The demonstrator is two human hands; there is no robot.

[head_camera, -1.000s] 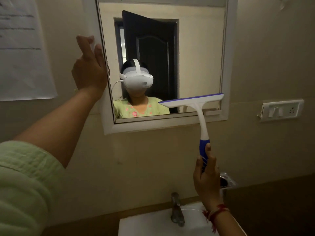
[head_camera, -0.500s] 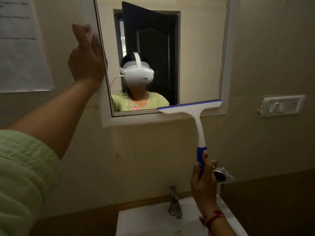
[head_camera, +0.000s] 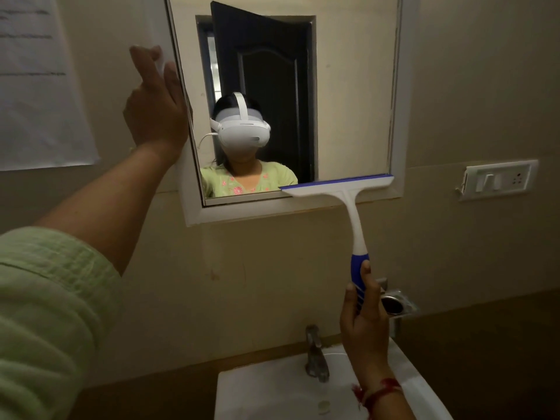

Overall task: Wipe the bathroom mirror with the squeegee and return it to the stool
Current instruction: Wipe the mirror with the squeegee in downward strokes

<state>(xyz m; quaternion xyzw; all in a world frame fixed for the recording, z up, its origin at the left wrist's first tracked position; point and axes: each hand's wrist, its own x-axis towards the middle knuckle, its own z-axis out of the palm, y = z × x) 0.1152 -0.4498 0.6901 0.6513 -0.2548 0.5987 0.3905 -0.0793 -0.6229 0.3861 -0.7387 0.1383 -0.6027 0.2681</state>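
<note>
mirror (head_camera: 348,86) top cropped, squeegee (head_camera: 355,216) handle part-hidden by right hand (head_camera: 363,325)

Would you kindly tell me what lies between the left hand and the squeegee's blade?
In the head view, mirror glass lies between the left hand and the blade of the squeegee.

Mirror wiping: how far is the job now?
Seemingly done: a downward stroke, since the squeegee sits at the bottom edge of the mirror. In hand: the right hand grips the handle; the left hand rests on the frame. Left: the return to the stool, not in view.
</note>
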